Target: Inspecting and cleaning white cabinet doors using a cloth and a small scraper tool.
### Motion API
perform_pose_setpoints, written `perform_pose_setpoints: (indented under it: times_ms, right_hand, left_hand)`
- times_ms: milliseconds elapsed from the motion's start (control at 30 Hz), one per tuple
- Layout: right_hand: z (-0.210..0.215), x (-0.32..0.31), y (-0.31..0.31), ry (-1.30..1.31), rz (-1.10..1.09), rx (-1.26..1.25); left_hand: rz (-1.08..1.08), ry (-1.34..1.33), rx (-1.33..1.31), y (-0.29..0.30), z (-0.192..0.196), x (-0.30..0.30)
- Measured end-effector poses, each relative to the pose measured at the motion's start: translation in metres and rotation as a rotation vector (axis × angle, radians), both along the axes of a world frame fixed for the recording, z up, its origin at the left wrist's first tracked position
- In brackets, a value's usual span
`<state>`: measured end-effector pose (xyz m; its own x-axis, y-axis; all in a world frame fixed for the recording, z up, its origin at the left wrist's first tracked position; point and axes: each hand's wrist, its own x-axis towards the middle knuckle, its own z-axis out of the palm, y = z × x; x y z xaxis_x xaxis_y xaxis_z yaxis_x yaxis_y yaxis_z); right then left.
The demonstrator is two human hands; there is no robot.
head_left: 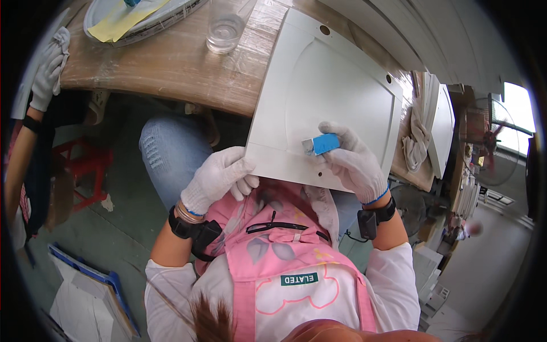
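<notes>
hands, counted: i make out two of the wearer's, white-gloved, and one gloved co-worker's hand (48,74) at the upper left of the frame.
white panel (342,97): one under the hands, slanting from the centre to the upper right of the frame, lying over the table (154,71) and the wearer's lap; i count three holes, two toward its upper right edge, one near its lower edge.
blue block (326,143): one, over the panel's lower part; i cannot tell whether its underside touches.
right hand (356,162): thumb and fingers clamped on the block.
left hand (219,178): fingers closed on the panel's lower left corner.
glass (226,33): one, holding clear liquid, left of the panel at the top.
round tray (182,7): one, upper left, bearing a yellow sheet (122,23).
right side: one grey cloth (417,139), one further white panel (442,134), one standing fan (491,137).
left side: one red stool (85,171).
obstructions: the right hand and block hide part of the panel; hair (211,319) crosses the pink apron (296,245).
</notes>
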<state>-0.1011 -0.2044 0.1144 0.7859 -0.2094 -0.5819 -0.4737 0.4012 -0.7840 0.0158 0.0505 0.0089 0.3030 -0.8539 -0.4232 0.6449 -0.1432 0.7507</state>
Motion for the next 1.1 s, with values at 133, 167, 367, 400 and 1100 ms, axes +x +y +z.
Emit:
perform_pose_setpoints:
  times_ms: [133,167,367,400,1100]
  right_hand:
    - [-0.002,0.002,0.004,-0.045,-0.003,0.149]
    - [-0.003,0.001,0.004,-0.039,-0.004,0.149]
    - [0.007,0.005,0.012,0.048,0.104,-0.228]
    - [0.008,0.004,0.017,0.051,0.105,-0.226]
    - [-0.006,0.011,0.05,-0.546,0.715,-1.666]
  left_hand:
    - [0.0,0.014,0.008,0.001,0.003,0.0]
    - [-0.001,0.016,0.011,0.001,0.003,0.0]
    - [-0.015,0.008,0.019,0.002,0.002,0.0]
    - [-0.015,0.011,0.02,0.002,0.001,0.0]
    - [-0.028,0.058,0.031,0.002,0.005,0.002]
